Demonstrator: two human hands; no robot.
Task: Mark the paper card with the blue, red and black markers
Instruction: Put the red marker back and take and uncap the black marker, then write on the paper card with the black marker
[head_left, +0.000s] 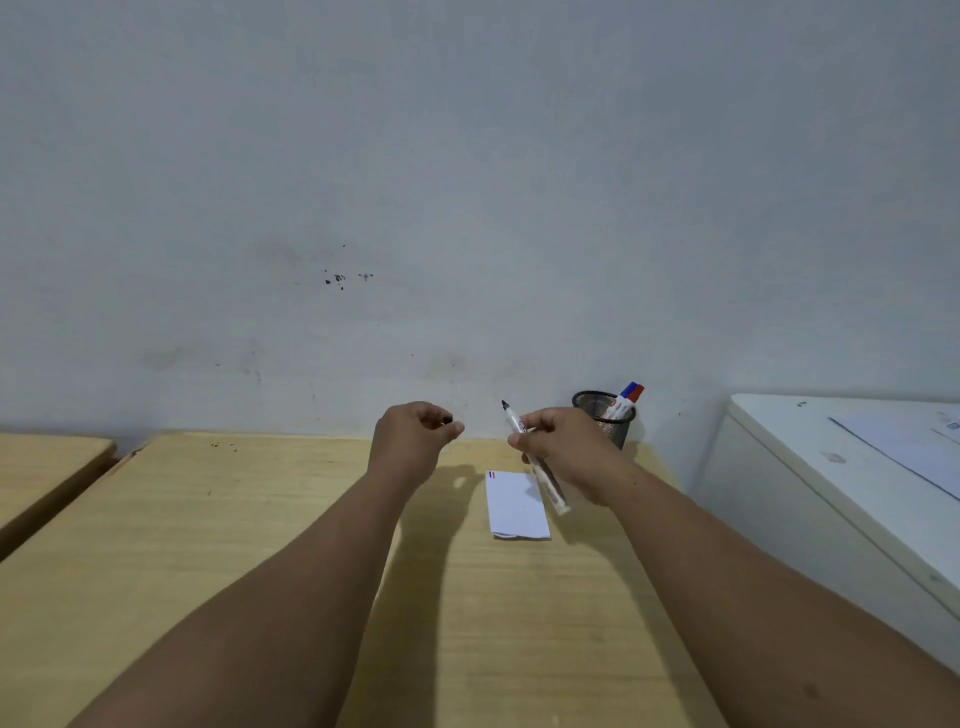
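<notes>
A white paper card lies on the wooden table, with a short blue and a short red stroke in its top left corner. My right hand holds the uncapped black marker above the card, its dark tip pointing up and away. My left hand hovers to the left of it, fingers closed around a small dark thing that looks like the marker's cap. The blue marker and the red marker stand capped in a black mesh cup behind my right hand.
A grey wall rises right behind the table. A second wooden table stands at the left with a gap between. A white cabinet with papers on top stands at the right.
</notes>
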